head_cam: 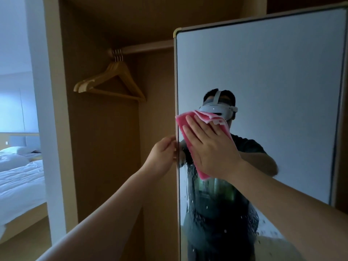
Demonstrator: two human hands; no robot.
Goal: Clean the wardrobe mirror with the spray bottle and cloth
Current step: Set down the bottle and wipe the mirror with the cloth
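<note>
Right hand (209, 147) up, fingers (194, 126) spread flat, pressing the pink cloth (182, 122) onto the mirror (263, 81) mid-frame, close to its left edge. Left hand (162, 155) curls round that edge, gripping it. Wet streaks (190, 202) run down the glass below the cloth. Wooden hangers (111, 81) upper left, bed (17, 181) far left.

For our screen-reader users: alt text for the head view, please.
A right hand presses a pink cloth flat against the wet wardrobe mirror while the left hand holds its edge. Wooden hangers hang beside it.
</note>
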